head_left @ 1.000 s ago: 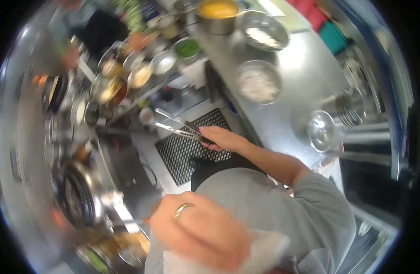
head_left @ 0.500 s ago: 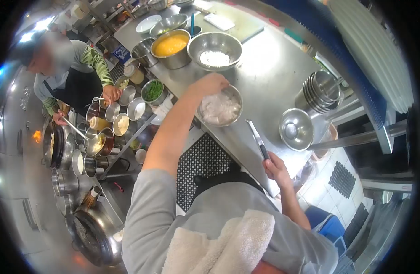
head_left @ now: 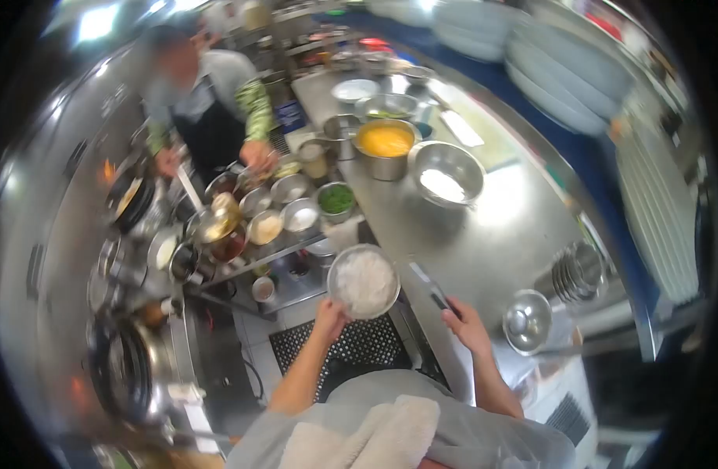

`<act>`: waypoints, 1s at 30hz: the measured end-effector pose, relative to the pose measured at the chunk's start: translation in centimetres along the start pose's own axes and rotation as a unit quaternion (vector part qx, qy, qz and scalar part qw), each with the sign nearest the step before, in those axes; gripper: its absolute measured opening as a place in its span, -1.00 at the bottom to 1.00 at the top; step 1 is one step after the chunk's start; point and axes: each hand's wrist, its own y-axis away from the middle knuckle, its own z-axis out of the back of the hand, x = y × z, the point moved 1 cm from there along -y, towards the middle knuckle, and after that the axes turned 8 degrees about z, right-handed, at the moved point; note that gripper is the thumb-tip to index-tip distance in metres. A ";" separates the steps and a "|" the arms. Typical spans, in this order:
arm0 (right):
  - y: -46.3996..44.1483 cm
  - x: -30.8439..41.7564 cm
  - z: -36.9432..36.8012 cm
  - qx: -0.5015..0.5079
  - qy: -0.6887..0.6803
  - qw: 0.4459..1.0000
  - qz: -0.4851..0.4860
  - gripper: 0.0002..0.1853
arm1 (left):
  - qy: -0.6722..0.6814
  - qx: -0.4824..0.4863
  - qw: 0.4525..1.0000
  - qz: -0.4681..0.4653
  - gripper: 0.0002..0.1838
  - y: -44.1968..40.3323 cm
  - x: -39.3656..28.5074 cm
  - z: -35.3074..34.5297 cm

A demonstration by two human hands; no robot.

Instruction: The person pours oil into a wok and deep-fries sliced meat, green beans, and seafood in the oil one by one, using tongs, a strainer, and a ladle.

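Observation:
A steel bowl [head_left: 330, 275] full of pale, whitish food [head_left: 364, 280] is held out past the counter edge, above the floor mat. My left hand [head_left: 332, 319] is closed on its near rim. Over the counter's near edge, my right hand [head_left: 467, 324] grips a slim metal utensil [head_left: 429, 286] with a dark handle. Its metal end points away from me, to the right of the bowl; blur hides whether it is a knife or tongs.
On the steel counter [head_left: 445, 242] stand a pot of orange liquid [head_left: 386, 143], a large steel bowl [head_left: 446, 173], a small steel bowl [head_left: 527, 322] and stacked steel containers [head_left: 578, 272]. A co-worker [head_left: 210, 117] stands at the left near several ingredient containers and a wok [head_left: 130, 195].
The bowl of pale food has gone from the counter to beyond its edge. My left hand has moved from above the food to the bowl's near rim. The view has tilted up.

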 end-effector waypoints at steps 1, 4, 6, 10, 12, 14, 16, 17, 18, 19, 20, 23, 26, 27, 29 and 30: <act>-2.6 1.4 -2.0 0.062 0.094 0.992 0.058 -0.62 | 0.106 -0.040 0.992 -0.049 -0.58 3.4 0.9 1.1; -9.2 9.1 -10.5 0.243 0.206 0.900 0.298 -0.59 | 0.170 -0.200 0.955 -0.141 -0.60 14.8 -1.4 4.9; -11.2 14.8 -17.9 0.372 0.261 0.798 0.396 -0.56 | 0.182 -0.280 0.920 -0.206 -0.63 20.6 -1.7 8.6; -9.8 24.7 -34.9 0.423 0.343 0.612 0.574 -0.58 | 0.200 -0.417 0.804 -0.372 -0.67 30.4 -4.3 13.4; -8.4 27.9 -41.3 0.419 0.327 0.545 0.649 -0.61 | 0.217 -0.471 0.739 -0.431 -0.73 32.9 -5.5 14.0; -5.9 31.2 -47.6 0.425 0.281 0.466 0.723 -0.68 | 0.260 -0.490 0.692 -0.461 -0.73 35.3 -6.3 15.5; -3.9 34.1 -52.7 0.426 0.265 0.403 0.766 -0.78 | 0.290 -0.510 0.651 -0.482 -0.76 37.6 -6.5 17.4; -2.8 35.9 -54.8 0.430 0.265 0.377 0.776 -0.79 | 0.295 -0.526 0.631 -0.489 -0.80 38.7 -6.5 18.7; -2.1 37.7 -56.7 0.430 0.278 0.339 0.789 -0.81 | 0.299 -0.543 0.611 -0.493 -0.83 39.8 -6.4 20.0; -1.4 39.8 -58.4 0.437 0.283 0.328 0.788 -0.79 | 0.302 -0.548 0.595 -0.504 -0.86 40.9 -6.7 21.2; -0.8 41.8 -59.8 0.439 0.276 0.326 0.790 -0.79 | 0.306 -0.551 0.581 -0.514 -0.89 41.8 -7.0 22.3; 0.3 47.4 -63.7 0.421 0.247 0.333 0.807 -0.79 | 0.322 -0.568 0.540 -0.531 -0.90 43.4 -8.2 25.9; 1.5 51.7 -69.2 0.417 0.265 0.307 0.814 -0.79 | 0.352 -0.569 0.505 -0.545 -0.89 44.4 -9.4 29.3; 2.1 52.7 -70.6 0.418 0.286 0.305 0.807 -0.80 | 0.361 -0.580 0.490 -0.542 -0.88 44.7 -9.6 30.0; 2.3 52.0 -75.9 0.431 0.285 0.296 0.804 -0.83 | 0.381 -0.600 0.462 -0.530 -0.85 44.5 -9.5 30.8; 2.6 50.8 -78.6 0.438 0.284 0.291 0.802 -0.84 | 0.385 -0.606 0.449 -0.532 -0.85 44.3 -9.2 30.9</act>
